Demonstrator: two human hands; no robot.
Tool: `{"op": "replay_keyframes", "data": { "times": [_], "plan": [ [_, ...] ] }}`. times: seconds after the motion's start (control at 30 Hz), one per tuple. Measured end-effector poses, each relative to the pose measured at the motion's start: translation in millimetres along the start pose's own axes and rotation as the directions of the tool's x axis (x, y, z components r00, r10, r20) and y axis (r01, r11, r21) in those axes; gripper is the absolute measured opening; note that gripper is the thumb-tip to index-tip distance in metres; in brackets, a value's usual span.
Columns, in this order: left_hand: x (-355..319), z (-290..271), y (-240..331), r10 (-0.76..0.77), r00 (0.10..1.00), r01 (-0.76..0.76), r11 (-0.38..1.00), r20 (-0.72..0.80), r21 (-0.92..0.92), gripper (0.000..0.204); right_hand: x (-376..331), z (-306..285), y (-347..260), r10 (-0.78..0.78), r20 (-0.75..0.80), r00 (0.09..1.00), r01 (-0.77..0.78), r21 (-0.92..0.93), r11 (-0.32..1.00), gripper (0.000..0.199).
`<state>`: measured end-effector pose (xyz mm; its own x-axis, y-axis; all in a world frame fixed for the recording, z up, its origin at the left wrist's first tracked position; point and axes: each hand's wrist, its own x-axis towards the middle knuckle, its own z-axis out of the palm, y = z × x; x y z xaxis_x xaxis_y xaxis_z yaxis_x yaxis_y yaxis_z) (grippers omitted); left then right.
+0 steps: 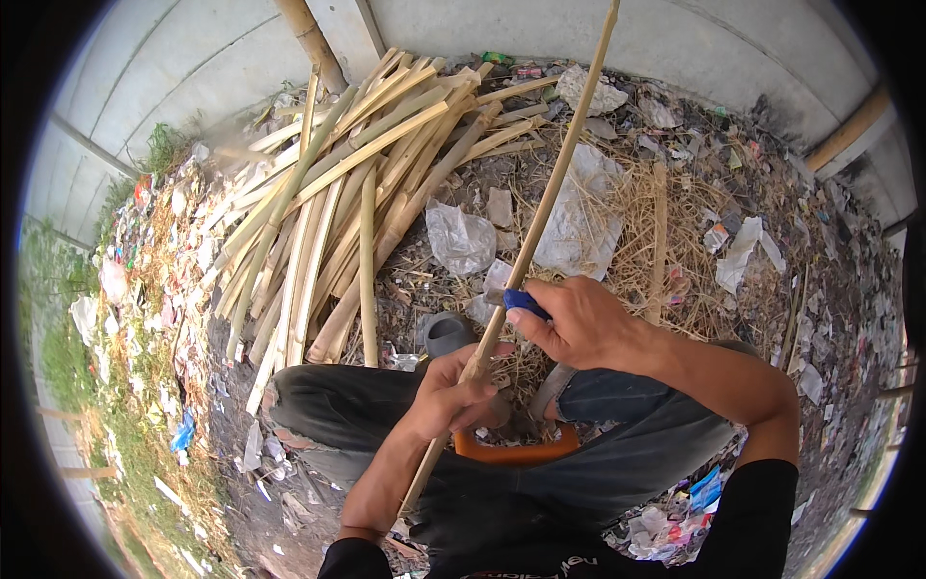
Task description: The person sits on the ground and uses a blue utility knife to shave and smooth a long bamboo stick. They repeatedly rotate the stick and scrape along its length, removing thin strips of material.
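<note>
At nine o'clock a strip of green grass and scattered litter [116, 289] edges the ground. From ten to twelve o'clock lies a loose fan of split pale-yellow bamboo slats [338, 193], their near ends gathered toward the person's left knee, apparently so each can be drawn off within reach.

At the centre, the left hand [449, 396] is closed in a fist around a long thin tan bamboo stick [535, 222], gripping it low, just above the lap. The stick runs from about seven o'clock beside the left forearm up to one o'clock at the top edge; the low grip seems meant to steady it against the dark trouser legs [338, 415]. An orange curved plastic piece [516, 452] shows between the knees under the hands.

Just right of centre, the right hand [579, 323] wraps its fingers around a blue-handled tool [526, 302] pressed against the stick just above the left fist; its working end is hidden. Crumpled white plastic sheets [579, 222] and dry straw cover the dirt toward two o'clock.
</note>
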<state>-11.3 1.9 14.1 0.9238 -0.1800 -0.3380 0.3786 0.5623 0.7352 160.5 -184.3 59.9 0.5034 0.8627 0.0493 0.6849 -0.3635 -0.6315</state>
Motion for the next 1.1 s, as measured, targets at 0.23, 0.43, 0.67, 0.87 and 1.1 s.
{"op": "replay_keyframes", "data": {
  "times": [0.23,0.43,0.67,0.87,1.1],
  "plan": [
    [2.2,-3.2,-3.2,0.024,0.998,-0.023,1.0,-0.065,0.021,0.05,-10.2,26.2,-4.9,0.0,0.04,0.999,0.004,-0.084,0.996,0.046],
    [-2.6,-2.5,-13.8,0.135,0.988,-0.113,0.964,-0.073,0.242,0.058,27.2,-43.0,45.9,0.218,-0.172,0.961,-0.224,-0.019,0.974,0.051],
    [12.6,3.6,-20.8,0.354,0.927,-0.245,0.824,-0.127,0.511,0.055,-24.0,30.5,-13.8,-0.029,0.089,0.996,0.038,-0.099,0.994,0.048],
    [3.2,4.0,-20.6,0.281,0.932,-0.127,0.845,-0.23,0.519,0.054,4.4,1.2,9.1,0.144,0.026,0.989,-0.139,-0.135,0.981,0.053],
    [4.8,1.1,-18.2,0.355,0.913,-0.126,0.718,-0.204,0.684,0.052,-8.9,23.1,1.9,0.048,0.13,0.99,-0.026,-0.167,0.986,0.053]
  ]
}}
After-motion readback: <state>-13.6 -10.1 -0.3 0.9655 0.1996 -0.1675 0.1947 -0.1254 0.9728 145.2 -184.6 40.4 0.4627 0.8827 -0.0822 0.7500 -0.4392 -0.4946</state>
